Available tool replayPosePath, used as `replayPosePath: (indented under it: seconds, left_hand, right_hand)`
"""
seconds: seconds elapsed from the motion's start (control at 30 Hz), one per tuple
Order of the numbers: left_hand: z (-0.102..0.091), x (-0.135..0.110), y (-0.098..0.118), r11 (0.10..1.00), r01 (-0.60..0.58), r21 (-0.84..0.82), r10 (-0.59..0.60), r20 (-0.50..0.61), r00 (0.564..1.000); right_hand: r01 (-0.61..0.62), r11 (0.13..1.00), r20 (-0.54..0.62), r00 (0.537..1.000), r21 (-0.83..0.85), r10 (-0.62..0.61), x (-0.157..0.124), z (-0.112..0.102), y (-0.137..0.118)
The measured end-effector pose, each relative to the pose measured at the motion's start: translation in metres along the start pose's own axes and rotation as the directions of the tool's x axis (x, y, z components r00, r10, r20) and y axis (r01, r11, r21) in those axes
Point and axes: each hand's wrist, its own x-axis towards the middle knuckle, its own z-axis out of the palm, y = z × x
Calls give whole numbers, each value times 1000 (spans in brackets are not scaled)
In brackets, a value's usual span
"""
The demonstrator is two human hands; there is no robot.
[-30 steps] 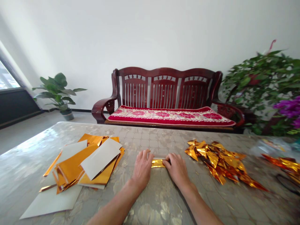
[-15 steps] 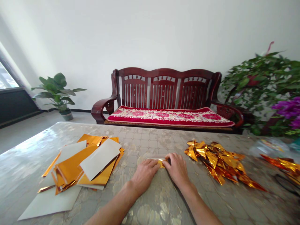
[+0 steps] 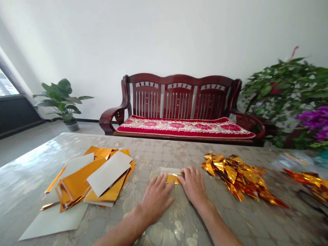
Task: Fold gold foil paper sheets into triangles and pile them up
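Note:
A small sheet of gold foil paper (image 3: 174,179) lies on the table between my hands, its near part gold and a pale strip showing along its far edge. My left hand (image 3: 156,195) rests flat with fingers apart, fingertips touching the paper's left side and the thumb off it. At the right end, my right hand (image 3: 194,186) holds the paper between thumb and bent fingers. What lies under the fingertips is hidden.
Loose gold and white sheets (image 3: 84,181) are heaped at left. Folded gold foil pieces (image 3: 235,174) lie piled at right, with more foil (image 3: 311,181) and a clear plastic bag (image 3: 293,160) beyond. Past the patterned tabletop (image 3: 164,153) stands a wooden bench (image 3: 176,99).
My left hand has shifted left and toward me, its fingers spreading and its thumb coming away. More of the paper's gold face and pale strip shows. The right hand has hardly moved.

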Motion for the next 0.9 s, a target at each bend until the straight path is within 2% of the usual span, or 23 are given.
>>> replayPosePath:
  seconds: [0.17,0.37,0.53,0.67,0.77,0.83,0.9]
  left_hand:
    - [-1,-6,-3,1000,22,0,-22,6,1000]
    - [0,-6,2,999,46,-10,-46,27,999]
    - [-2,-5,3,997,77,-10,-77,13,997]
    - [-5,-5,11,993,119,11,-119,30,992]
    - [-5,-1,26,985,162,55,-163,19,986]
    - [-3,4,34,981,178,83,-179,7,984]
    - [-2,9,38,991,86,98,-91,42,995]
  right_hand:
    - [-3,999,-23,1000,-55,2,-3,-1,1]
    - [-88,993,-13,996,-83,87,-2,-1,-10]
    - [-81,992,3,997,-101,82,1,2,-8]
    - [-93,990,-70,994,-109,85,5,-3,-1]
    - [-1,999,-145,989,-41,-5,4,-13,-4]
    - [133,989,-118,985,59,-126,1,-18,-10]
    - [239,958,-50,971,159,-234,-3,-19,-16]
